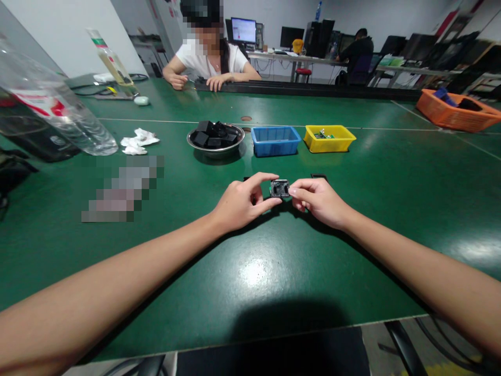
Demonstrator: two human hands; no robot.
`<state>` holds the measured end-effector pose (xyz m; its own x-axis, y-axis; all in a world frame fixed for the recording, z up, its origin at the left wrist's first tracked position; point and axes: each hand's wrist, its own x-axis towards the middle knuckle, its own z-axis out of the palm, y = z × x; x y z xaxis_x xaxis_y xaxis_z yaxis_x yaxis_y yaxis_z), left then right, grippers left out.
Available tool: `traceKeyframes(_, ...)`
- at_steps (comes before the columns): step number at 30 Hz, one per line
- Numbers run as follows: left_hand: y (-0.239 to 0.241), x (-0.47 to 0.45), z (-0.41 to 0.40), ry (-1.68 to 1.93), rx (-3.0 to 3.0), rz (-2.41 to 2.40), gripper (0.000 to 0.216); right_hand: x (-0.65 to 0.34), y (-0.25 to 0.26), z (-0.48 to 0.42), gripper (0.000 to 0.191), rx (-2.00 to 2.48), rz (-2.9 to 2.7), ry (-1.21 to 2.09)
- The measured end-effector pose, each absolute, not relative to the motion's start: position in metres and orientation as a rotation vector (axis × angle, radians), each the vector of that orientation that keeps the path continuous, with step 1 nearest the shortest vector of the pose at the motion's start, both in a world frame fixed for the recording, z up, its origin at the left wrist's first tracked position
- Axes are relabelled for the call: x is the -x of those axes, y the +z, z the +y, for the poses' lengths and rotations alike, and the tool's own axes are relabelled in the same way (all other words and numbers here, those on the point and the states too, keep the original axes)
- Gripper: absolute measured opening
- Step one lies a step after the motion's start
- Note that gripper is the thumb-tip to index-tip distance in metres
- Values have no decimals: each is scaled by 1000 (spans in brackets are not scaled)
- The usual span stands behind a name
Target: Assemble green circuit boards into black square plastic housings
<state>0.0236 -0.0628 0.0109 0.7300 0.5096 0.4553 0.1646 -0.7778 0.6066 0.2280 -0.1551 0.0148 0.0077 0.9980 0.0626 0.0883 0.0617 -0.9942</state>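
Over the middle of the green table (250, 292), a small black open-sided plastic housing (279, 188) is held up between my two hands. My left hand (242, 203) grips its top and bottom edges between finger and thumb. A bit of green shows at the housing's left edge; I cannot make out what it is. The thumb and fingertips of my right hand (319, 200) pinch at the right side of the housing, and anything small between them is hidden. Just behind my right hand lies a dark flat piece (320, 176), partly covered.
Beyond my hands stand a metal bowl (217, 153) of black plastic pieces, a blue bin (276, 148) and a yellow bin (332, 144) with small parts. Bottles (64, 112) and crumpled tissue (139, 140) are at left, an orange basket (450, 112) far right. A person (219, 62) sits opposite.
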Motion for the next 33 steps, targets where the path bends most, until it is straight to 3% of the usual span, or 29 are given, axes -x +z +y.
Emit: traceKeyframes(33, 11, -24, -63, 851, -2355, 505, 45, -228, 14, -155, 41, 1245, -1246, 1129)
